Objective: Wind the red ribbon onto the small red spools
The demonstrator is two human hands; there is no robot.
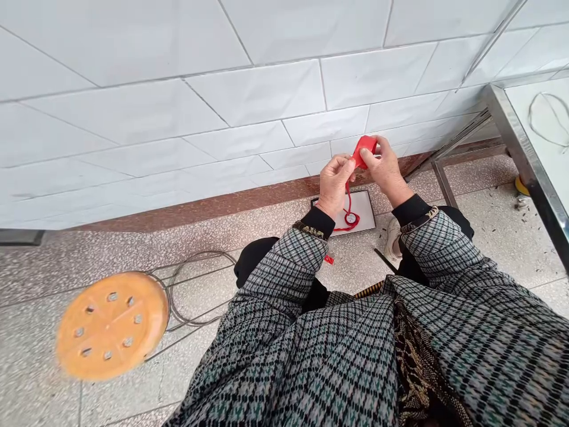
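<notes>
In front of the tiled wall, both hands are raised close together around a flat, bright red piece [365, 148]; whether it is cloth, paper or plastic I cannot tell. My right hand [386, 169] grips it with the thumb pressed on its face. My left hand [334, 181] is closed, thumb and fingers pinching at its lower left corner. A red cord [348, 198] hangs down from there into a shallow white tray [364, 207] with a dark rim on the floor. At the cord's lower part lies a small round pale disc [351, 218] ringed in red.
An orange round stool [111, 326] with holes and thin metal legs lies tipped on the left. A metal-framed table [528, 148] stands at the right. A small red scrap [329, 259] and a dark strip [386, 261] lie on the speckled floor near a shoe [392, 238].
</notes>
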